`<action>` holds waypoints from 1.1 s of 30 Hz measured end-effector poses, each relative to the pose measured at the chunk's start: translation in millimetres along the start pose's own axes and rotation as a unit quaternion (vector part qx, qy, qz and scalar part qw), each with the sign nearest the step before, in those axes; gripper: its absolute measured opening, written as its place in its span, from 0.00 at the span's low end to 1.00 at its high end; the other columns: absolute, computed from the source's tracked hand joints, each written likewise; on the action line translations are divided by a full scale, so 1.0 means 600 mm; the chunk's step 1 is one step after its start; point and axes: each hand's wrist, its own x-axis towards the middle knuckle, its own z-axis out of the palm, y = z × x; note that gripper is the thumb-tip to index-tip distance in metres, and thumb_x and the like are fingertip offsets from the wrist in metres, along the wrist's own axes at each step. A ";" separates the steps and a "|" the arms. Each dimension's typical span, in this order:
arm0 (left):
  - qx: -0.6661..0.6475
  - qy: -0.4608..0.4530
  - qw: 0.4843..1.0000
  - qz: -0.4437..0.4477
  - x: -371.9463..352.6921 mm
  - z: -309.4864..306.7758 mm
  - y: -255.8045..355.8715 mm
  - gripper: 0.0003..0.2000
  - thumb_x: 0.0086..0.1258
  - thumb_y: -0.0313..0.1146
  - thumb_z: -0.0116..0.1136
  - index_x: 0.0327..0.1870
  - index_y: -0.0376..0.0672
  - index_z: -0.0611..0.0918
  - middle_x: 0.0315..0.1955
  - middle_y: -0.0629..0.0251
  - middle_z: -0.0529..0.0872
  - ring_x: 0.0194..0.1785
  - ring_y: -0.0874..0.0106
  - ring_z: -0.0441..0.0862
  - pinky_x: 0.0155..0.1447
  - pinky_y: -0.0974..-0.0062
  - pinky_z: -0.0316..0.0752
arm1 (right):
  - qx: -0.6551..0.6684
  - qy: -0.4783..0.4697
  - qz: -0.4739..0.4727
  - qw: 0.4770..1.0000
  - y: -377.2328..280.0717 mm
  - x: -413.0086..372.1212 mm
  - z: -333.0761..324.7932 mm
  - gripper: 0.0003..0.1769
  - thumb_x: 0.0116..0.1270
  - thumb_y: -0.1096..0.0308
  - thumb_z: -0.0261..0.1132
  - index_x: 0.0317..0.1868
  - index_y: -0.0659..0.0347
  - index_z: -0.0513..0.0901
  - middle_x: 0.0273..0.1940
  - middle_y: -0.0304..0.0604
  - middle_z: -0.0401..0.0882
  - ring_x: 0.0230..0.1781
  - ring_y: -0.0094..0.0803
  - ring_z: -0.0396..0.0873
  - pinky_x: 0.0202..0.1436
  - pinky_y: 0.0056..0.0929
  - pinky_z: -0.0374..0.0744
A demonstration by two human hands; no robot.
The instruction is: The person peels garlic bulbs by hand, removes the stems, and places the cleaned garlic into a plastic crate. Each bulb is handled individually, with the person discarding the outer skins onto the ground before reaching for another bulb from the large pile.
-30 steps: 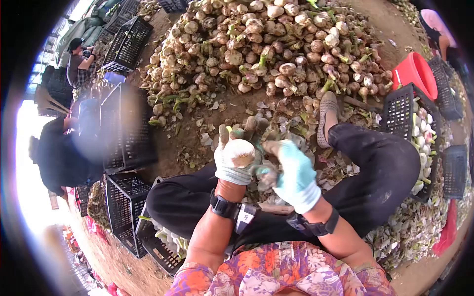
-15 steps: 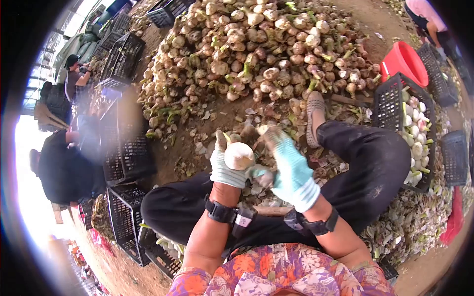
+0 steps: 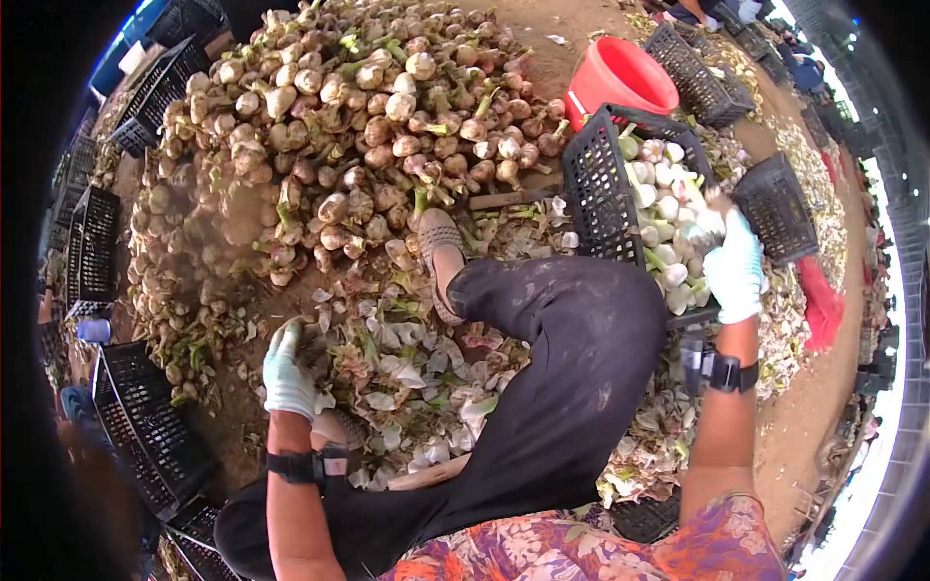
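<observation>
My right hand, in a pale blue glove with soiled fingertips, reaches over the black crate on the right. Its fingers are curled about a whitish garlic bulb, slightly blurred, right above the others. Cleaned white garlic bulbs with short green stems fill that crate. Low on the left, my left hand, gloved alike, is open with its fingers stretched forward and nothing visible in it. It hovers close to the loose garlic skins on the ground, left of my bent leg.
A big heap of untrimmed garlic lies ahead. Behind the crate stands a red bucket. More black crates sit to the right, others at left. A wooden stick lies before me. Other people appear at the edges.
The view has turned right. My right hand has moved from in front of me to the crate of white bulbs. My left hand, which held a white bulb, has let go of it and opened.
</observation>
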 end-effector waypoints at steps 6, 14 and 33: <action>0.364 0.114 0.915 0.129 0.116 -0.097 -0.024 0.16 0.58 0.35 0.56 0.45 0.37 0.77 0.41 0.61 0.81 0.43 0.72 0.77 0.50 0.77 0.69 | -0.023 -0.219 0.112 0.969 0.159 0.017 0.088 0.22 0.47 0.86 0.48 0.44 0.66 0.77 0.36 0.50 0.80 0.33 0.38 0.78 0.36 0.32 0.74; 0.421 0.198 0.874 0.137 0.370 -0.152 -0.069 0.36 0.44 0.40 0.68 0.56 0.39 0.68 0.49 0.51 0.75 0.53 0.59 0.72 0.55 0.69 0.68 | 0.018 -0.335 -0.130 0.933 -0.102 0.165 0.152 0.17 0.63 0.70 0.46 0.47 0.69 0.75 0.42 0.46 0.76 0.43 0.29 0.73 0.48 0.23 0.70; 0.375 -0.018 0.886 0.271 0.007 0.044 0.073 0.27 0.42 0.28 0.67 0.50 0.39 0.74 0.35 0.68 0.80 0.37 0.80 0.75 0.45 0.80 0.72 | 0.220 -0.289 -0.440 0.821 -0.476 -0.032 0.407 0.09 0.50 0.68 0.60 0.31 0.64 0.75 0.25 0.52 0.75 0.29 0.49 0.75 0.33 0.41 0.74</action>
